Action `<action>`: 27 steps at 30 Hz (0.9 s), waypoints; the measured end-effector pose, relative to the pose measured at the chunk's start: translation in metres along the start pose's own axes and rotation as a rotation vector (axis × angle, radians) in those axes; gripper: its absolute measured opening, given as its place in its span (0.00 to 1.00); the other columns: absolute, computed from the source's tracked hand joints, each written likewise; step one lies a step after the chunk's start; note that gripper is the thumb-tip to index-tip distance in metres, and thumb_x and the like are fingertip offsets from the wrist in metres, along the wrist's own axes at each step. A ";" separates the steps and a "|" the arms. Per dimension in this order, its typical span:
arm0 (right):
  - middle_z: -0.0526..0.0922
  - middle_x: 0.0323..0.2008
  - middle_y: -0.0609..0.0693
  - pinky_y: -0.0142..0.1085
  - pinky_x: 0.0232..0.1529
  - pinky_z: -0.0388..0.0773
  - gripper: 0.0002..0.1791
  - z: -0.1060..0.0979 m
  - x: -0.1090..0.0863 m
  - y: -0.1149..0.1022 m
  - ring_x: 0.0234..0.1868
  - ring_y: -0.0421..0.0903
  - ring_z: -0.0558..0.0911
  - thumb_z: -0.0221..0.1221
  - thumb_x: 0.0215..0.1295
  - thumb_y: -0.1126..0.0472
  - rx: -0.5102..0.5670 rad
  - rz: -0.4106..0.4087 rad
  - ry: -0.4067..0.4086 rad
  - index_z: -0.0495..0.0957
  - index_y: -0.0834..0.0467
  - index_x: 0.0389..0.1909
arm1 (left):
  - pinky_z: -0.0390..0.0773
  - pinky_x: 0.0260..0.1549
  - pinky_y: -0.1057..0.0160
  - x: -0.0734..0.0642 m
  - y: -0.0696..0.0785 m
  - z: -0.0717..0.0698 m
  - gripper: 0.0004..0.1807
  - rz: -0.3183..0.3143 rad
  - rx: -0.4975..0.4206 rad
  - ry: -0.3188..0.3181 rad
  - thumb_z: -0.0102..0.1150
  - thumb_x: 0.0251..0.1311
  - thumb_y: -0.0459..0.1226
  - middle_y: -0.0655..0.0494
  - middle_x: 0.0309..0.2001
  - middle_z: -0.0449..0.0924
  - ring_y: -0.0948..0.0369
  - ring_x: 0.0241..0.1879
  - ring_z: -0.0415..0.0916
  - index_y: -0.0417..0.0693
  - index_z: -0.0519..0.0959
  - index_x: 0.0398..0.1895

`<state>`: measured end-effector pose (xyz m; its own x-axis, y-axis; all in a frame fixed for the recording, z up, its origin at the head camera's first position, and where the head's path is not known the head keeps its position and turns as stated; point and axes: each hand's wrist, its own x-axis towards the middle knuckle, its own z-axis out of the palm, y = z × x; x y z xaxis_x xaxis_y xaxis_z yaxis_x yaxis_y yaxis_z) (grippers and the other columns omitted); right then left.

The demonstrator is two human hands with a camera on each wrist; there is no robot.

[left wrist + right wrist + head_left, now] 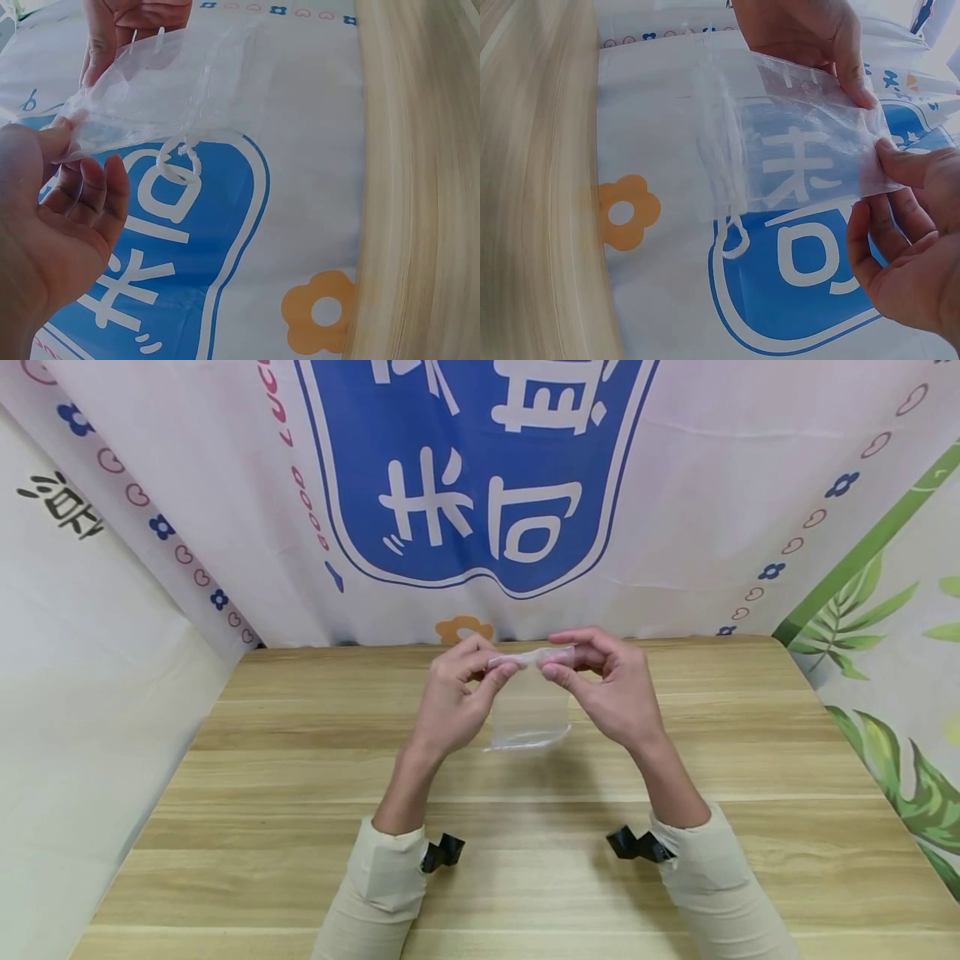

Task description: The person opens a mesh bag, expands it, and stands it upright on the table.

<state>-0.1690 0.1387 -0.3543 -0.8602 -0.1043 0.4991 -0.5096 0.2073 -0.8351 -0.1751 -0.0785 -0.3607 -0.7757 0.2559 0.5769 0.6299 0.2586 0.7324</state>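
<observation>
A sheer white drawstring pouch point(530, 714) hangs above the far part of the table, its mesh fabric see-through. My left hand point(459, 697) pinches one upper corner between thumb and fingers. At the opposite upper corner, my right hand point(611, 689) pinches the same edge. Both thumbs face me. The gathered end with the white cord hangs lowest, and a cord loop point(739, 253) dangles from it in the right wrist view. In the left wrist view, the pouch point(157, 94) stretches between the two hands. Nothing solid shows through the fabric.
The wood-grain table point(285, 827) spreads beneath both forearms. A white curtain point(697, 527) with a blue printed panel stands along its far edge. Leaf-patterned cloth point(885, 727) borders the right side, and a pale sheet point(90, 693) the left.
</observation>
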 end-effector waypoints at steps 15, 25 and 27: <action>0.92 0.41 0.62 0.25 0.45 0.84 0.23 0.001 0.000 0.002 0.37 0.35 0.87 0.77 0.59 0.72 -0.048 0.021 0.046 0.84 0.65 0.56 | 0.73 0.30 0.71 0.001 -0.003 0.005 0.03 0.095 0.069 0.086 0.74 0.65 0.29 0.48 0.31 0.80 0.59 0.30 0.73 0.36 0.90 0.38; 0.87 0.42 0.64 0.24 0.44 0.84 0.20 0.002 0.001 0.002 0.41 0.37 0.84 0.74 0.61 0.73 -0.020 0.023 0.147 0.82 0.71 0.52 | 0.79 0.27 0.66 0.002 -0.005 0.004 0.05 0.169 0.107 0.184 0.76 0.62 0.29 0.47 0.29 0.80 0.59 0.27 0.75 0.35 0.90 0.37; 0.86 0.41 0.63 0.25 0.43 0.84 0.18 0.002 0.001 0.002 0.40 0.37 0.84 0.74 0.60 0.74 -0.014 0.024 0.161 0.81 0.71 0.50 | 0.81 0.27 0.63 0.002 -0.005 0.004 0.05 0.164 0.102 0.191 0.75 0.63 0.29 0.47 0.29 0.80 0.59 0.28 0.76 0.35 0.90 0.38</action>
<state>-0.1706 0.1370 -0.3560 -0.8580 0.0584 0.5104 -0.4874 0.2210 -0.8447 -0.1796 -0.0758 -0.3643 -0.6500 0.1238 0.7497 0.7408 0.3232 0.5889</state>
